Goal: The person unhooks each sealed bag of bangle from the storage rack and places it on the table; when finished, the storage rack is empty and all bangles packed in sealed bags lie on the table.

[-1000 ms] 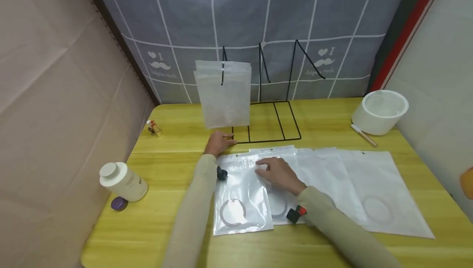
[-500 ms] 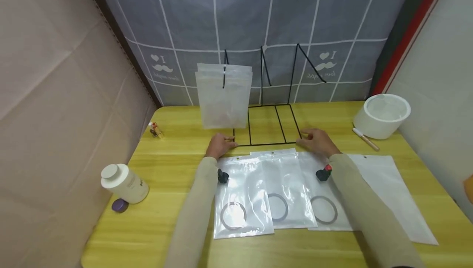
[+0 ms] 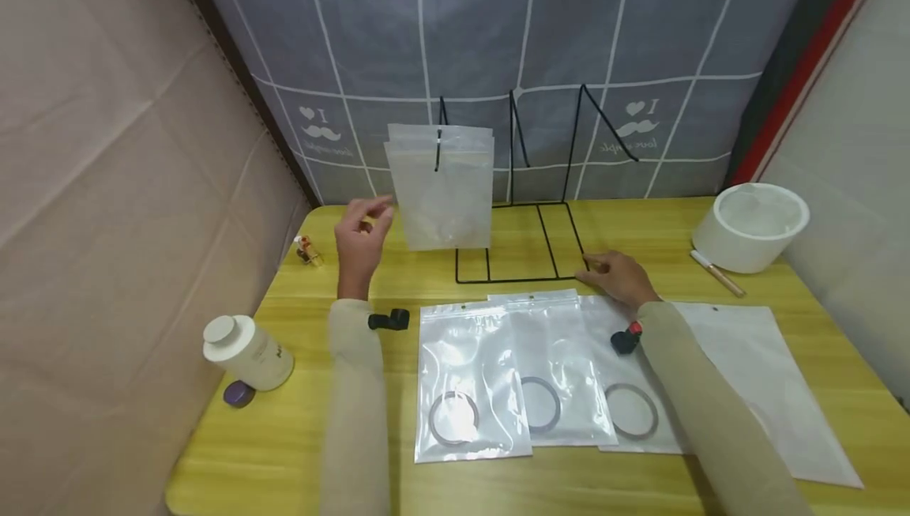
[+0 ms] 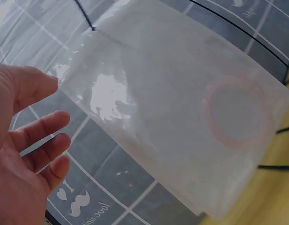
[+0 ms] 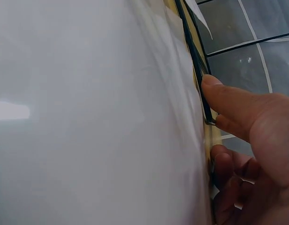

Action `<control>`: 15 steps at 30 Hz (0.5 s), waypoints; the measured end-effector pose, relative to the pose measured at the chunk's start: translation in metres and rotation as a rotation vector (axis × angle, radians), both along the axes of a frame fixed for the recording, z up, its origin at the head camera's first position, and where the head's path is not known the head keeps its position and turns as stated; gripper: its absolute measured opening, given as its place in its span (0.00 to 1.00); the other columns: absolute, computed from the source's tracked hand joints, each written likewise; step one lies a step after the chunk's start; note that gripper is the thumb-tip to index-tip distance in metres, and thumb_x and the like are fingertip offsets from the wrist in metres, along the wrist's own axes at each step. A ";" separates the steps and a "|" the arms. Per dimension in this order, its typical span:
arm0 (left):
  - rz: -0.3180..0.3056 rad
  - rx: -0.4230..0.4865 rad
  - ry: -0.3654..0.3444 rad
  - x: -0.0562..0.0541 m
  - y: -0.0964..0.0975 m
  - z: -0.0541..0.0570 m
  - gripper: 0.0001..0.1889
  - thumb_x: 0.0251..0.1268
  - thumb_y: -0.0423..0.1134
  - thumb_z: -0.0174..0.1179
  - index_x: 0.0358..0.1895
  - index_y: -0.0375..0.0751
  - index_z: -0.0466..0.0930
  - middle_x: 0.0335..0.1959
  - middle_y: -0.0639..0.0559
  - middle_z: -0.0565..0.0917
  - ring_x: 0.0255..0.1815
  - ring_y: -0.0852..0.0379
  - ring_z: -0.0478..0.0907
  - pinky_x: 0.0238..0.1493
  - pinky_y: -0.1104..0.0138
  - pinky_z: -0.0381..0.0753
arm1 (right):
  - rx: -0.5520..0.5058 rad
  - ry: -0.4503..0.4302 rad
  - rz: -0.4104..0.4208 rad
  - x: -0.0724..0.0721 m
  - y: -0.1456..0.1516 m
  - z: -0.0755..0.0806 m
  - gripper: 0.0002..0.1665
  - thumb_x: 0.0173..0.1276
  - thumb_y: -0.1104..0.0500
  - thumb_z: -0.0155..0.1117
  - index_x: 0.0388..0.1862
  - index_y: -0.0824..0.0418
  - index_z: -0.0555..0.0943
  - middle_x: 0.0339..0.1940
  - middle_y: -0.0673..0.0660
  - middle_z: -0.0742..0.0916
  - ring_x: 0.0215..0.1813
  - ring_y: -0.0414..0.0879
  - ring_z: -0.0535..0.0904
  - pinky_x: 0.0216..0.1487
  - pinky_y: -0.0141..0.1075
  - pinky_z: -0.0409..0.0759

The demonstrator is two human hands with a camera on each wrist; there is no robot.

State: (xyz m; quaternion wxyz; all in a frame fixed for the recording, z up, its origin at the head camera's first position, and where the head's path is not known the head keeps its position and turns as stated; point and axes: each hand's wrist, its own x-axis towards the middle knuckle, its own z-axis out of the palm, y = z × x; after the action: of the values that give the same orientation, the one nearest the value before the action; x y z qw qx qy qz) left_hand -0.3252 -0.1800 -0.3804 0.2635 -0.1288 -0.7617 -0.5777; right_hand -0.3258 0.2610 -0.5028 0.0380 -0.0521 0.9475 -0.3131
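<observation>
A black wire rack [image 3: 521, 280] stands at the back of the table, with upright hooks. On its left hook hang white plastic zip bags [image 3: 444, 200]; a pinkish ring shows through the front one in the left wrist view. My left hand [image 3: 361, 243] is raised just left of these bags, fingers loosely bent and apart from the thumb, holding nothing. Its thumb tip [image 4: 51, 85] is close to the bag's edge; whether it touches, I cannot tell. My right hand [image 3: 620, 277] pinches the rack's front right corner between thumb [image 5: 229, 96] and index finger.
Clear-fronted zip bags with rings [image 3: 472, 382] lie overlapping in front of the rack, reaching right under my right forearm. At left are a white bottle [image 3: 249, 352], a purple cap [image 3: 238, 394] and a small figurine [image 3: 308, 250]. A white bowl [image 3: 750, 227] and a pen [image 3: 718, 273] sit right.
My right hand has moved from above the flat bags to the rack's front right corner. My left hand has let go of the front left corner and risen beside the hanging bags.
</observation>
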 end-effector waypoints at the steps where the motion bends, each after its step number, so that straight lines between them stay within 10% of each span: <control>1: -0.007 0.020 0.019 -0.003 -0.001 0.008 0.14 0.71 0.32 0.62 0.55 0.31 0.84 0.47 0.38 0.81 0.47 0.53 0.75 0.47 0.65 0.73 | -0.004 0.000 -0.002 0.000 0.000 0.000 0.38 0.70 0.40 0.66 0.72 0.59 0.75 0.56 0.67 0.83 0.51 0.56 0.77 0.49 0.52 0.77; 6: -0.096 0.009 -0.052 -0.026 -0.001 0.022 0.19 0.72 0.33 0.62 0.64 0.36 0.80 0.63 0.39 0.78 0.60 0.44 0.73 0.57 0.55 0.72 | -0.020 -0.002 -0.020 0.001 -0.001 -0.003 0.40 0.67 0.36 0.67 0.71 0.57 0.76 0.55 0.65 0.83 0.49 0.55 0.76 0.47 0.49 0.76; 15: -0.173 0.055 -0.023 -0.040 0.013 0.010 0.15 0.68 0.31 0.65 0.57 0.34 0.85 0.30 0.51 0.78 0.24 0.61 0.60 0.30 0.71 0.66 | -0.037 0.002 -0.025 0.007 -0.001 -0.001 0.40 0.68 0.37 0.66 0.72 0.57 0.75 0.55 0.65 0.83 0.50 0.55 0.77 0.48 0.50 0.77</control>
State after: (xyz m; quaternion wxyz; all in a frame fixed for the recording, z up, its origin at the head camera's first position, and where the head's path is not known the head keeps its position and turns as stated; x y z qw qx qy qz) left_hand -0.3651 -0.1667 -0.3707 0.2073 -0.1802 -0.7346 -0.6204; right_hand -0.3190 0.2596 -0.5042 0.0322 -0.0414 0.9423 -0.3307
